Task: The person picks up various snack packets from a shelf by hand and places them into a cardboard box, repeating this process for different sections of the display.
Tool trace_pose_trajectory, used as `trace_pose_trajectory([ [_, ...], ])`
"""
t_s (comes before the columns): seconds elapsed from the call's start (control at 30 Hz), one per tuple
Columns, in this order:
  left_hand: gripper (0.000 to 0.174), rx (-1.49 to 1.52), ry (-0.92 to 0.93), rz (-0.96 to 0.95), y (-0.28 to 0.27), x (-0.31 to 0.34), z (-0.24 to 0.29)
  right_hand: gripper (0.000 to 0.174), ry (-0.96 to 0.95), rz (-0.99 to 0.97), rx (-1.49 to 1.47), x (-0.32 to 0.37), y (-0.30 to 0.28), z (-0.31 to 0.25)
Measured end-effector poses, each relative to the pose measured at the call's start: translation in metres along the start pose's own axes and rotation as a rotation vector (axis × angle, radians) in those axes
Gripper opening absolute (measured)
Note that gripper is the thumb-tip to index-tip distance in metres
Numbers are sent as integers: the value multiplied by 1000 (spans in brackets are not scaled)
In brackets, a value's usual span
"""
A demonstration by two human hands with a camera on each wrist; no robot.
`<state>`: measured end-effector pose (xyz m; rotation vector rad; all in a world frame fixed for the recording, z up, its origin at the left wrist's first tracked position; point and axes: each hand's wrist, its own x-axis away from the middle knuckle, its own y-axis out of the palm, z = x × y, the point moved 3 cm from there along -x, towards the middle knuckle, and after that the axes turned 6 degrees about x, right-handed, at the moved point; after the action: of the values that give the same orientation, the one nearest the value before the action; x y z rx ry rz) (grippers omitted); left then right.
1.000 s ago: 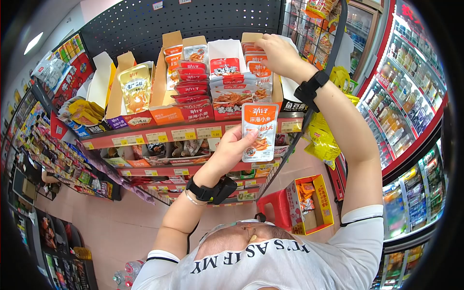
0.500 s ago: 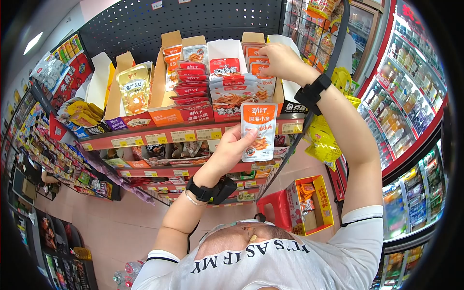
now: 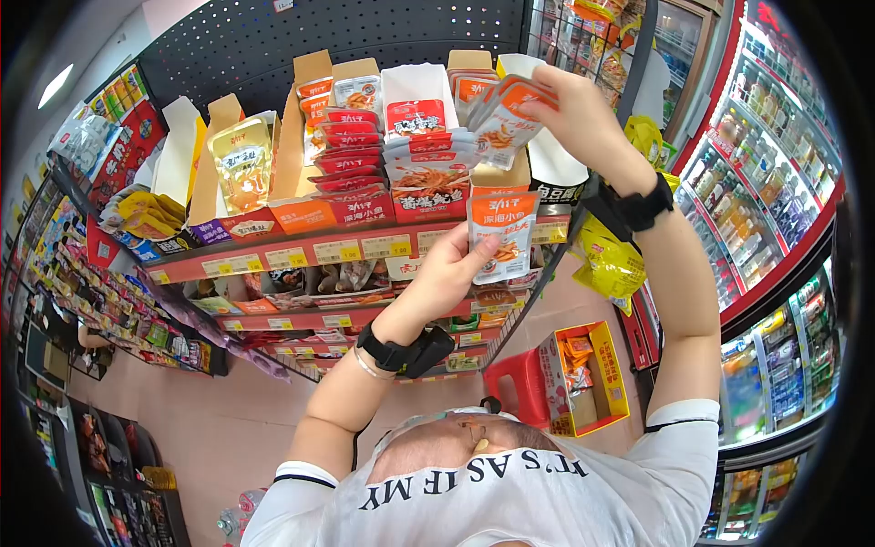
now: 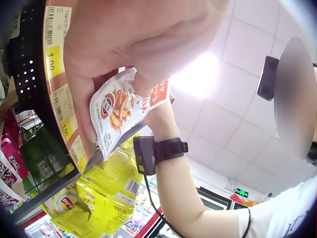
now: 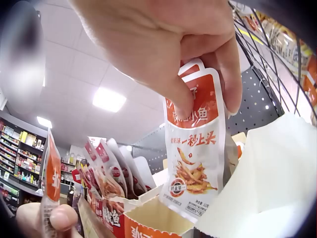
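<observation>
In the head view my left hand (image 3: 442,278) pinches one white-and-orange dried-fish snack packet (image 3: 504,239) upright in front of the shelf edge, thumb on its printed face. My right hand (image 3: 583,118) grips a small fanned bunch of matching snack packets (image 3: 506,128) by their orange tops. That bunch is tilted above an open cardboard box (image 5: 158,218), its lower ends close over the box's mouth in the right wrist view. More orange-topped packets (image 3: 468,88) stand at the back of this box.
Left of the box stand grey-and-red packets (image 3: 428,178), a row of red packets (image 3: 351,155) and a gold packet (image 3: 241,164). A white box flap (image 5: 272,168) rises at its right. Yellow chip bags (image 3: 606,260) hang beside the shelf. A red stool (image 3: 517,390) and yellow-edged carton (image 3: 592,378) stand below.
My right hand has gone from reaching into the box to lifting a bunch of packets up and rightward out of it. The left hand's packet has shifted slightly right and tilted.
</observation>
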<state>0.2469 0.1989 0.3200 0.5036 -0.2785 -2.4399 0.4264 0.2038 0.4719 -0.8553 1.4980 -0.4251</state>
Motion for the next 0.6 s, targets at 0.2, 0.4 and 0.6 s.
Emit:
trace_pose_trajectory([
  [0.2, 28, -91, 142, -66, 7, -13, -4, 19, 3, 178, -95, 36, -38, -13],
  [0.4, 23, -254, 343, 38, 15, -14, 0, 15, -19, 272, -127, 81, -50, -25],
  [0.6, 22, -870, 735, 210, 28, 0, 23, 17, 32, 295, -100, 125, -62, -26],
])
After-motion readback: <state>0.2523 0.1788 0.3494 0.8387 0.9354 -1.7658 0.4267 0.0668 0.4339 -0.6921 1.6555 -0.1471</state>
